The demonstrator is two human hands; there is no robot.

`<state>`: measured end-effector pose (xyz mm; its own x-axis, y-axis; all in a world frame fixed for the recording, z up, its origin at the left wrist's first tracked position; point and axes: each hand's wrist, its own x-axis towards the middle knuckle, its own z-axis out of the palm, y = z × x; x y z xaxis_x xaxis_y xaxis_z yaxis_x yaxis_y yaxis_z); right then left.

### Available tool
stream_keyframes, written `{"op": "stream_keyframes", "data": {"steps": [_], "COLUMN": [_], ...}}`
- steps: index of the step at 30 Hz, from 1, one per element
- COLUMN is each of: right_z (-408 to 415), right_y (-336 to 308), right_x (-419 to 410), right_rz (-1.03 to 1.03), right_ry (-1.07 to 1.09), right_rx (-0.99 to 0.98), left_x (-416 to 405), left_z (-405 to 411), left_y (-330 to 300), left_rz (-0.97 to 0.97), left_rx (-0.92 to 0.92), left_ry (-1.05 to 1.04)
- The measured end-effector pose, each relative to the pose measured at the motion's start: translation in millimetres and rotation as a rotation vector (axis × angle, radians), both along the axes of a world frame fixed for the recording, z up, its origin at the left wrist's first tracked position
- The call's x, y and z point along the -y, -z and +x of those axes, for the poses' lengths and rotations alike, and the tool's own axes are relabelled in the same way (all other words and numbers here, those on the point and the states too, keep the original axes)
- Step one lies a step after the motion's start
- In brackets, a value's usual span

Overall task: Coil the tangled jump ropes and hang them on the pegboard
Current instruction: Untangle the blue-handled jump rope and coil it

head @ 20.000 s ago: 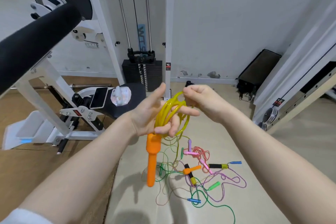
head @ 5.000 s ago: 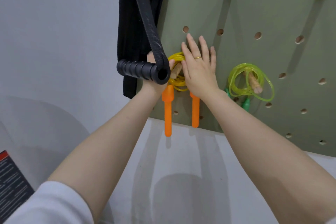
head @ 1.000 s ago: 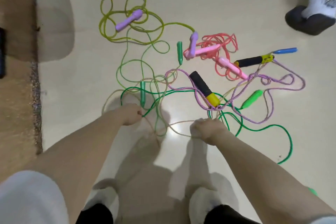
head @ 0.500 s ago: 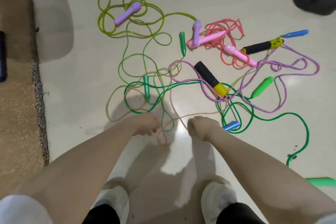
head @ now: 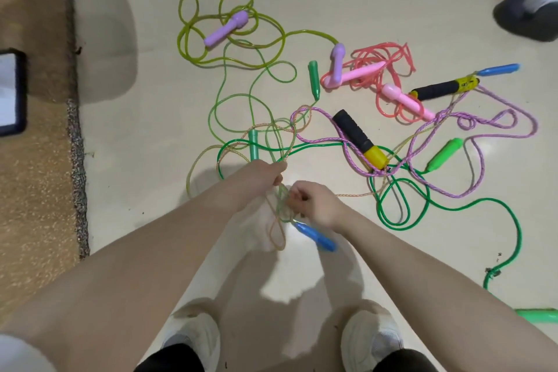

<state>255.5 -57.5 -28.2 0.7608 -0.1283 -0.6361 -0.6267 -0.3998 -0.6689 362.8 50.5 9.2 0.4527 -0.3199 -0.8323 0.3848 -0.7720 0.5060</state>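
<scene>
- two white shoes [head: 193, 338] stand on the pale floor [head: 145, 160] at the bottom of the view, nearest the camera.
- the blue handle [head: 315, 237] hangs just under the right hand [head: 314, 204], above the shoes.
- right hand fingers are curled tight, pinching loops of a thin peach rope [head: 279, 232] that droop beside the blue handle.
- left hand [head: 259, 178], just left of and beyond the blue handle, has its fingers closed on strands of the same rope and a pale green one.
- the rope tangle [head: 347, 142] lies on the floor beyond the blue handle, spreading left and right.
- in it: a black-and-yellow handle [head: 360, 140], a purple braided rope [head: 483, 160] and a dark green rope [head: 453, 205] to the right.
- farther off, a pink rope [head: 380, 69] with pink handles, and a yellow-green rope [head: 211, 15] with a lilac handle [head: 226, 29].
- a brown mat [head: 33, 160] lies far left of the blue handle.
</scene>
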Motion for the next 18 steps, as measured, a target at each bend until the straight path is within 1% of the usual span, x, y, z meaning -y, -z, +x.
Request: {"op": "stream_keyframes", "data": {"steps": [1, 3, 5, 7, 8, 9, 11, 12, 13, 14, 15, 17, 18], "right_z": [11, 28, 36, 41, 43, 46, 52, 53, 53, 53, 53, 55, 55], "right_y": [-15, -43, -61, -72, -73, -72, -72, -70, -74, -79, -83, -90, -96], "right_x": [-1, -7, -11, -5, 2, 10, 29, 38, 43, 46, 48, 47, 43], "right_rz": [0.038, 0.084, 0.126, 0.118, 0.069, -0.013, -0.175, -0.211, -0.225, -0.219, -0.221, -0.151, -0.086], "right_ry": [-0.071, -0.279, -0.39, -0.409, -0.349, -0.224, 0.158, 0.314, 0.378, 0.334, 0.201, -0.028, -0.049], "right_rx": [0.058, 0.112, 0.126, 0.141, 0.171, 0.212, 0.284, 0.35, 0.405, 0.445, 0.468, 0.46, 0.441], "left_x": [5, 14, 22, 23, 21, 20, 18, 17, 18, 18, 18, 19, 18], "left_z": [3, 9, 15, 21, 23, 26, 29, 29, 28, 26, 25, 23, 23], "left_y": [-4, -15, -27, -38, -42, -46, -57, -62, -70, -76, -82, -94, -98], "left_rz": [-0.007, -0.071, -0.197, -0.278, -0.303, -0.325, -0.346, -0.34, -0.327, -0.324, -0.333, -0.37, -0.391], "left_rx": [-0.018, -0.081, -0.088, -0.004, 0.051, 0.083, 0.112, 0.148, 0.201, 0.257, 0.304, 0.377, 0.434], "left_ry": [-0.009, -0.072, -0.225, -0.333, -0.338, -0.322, -0.223, -0.127, -0.004, 0.117, 0.208, 0.269, 0.261]}}
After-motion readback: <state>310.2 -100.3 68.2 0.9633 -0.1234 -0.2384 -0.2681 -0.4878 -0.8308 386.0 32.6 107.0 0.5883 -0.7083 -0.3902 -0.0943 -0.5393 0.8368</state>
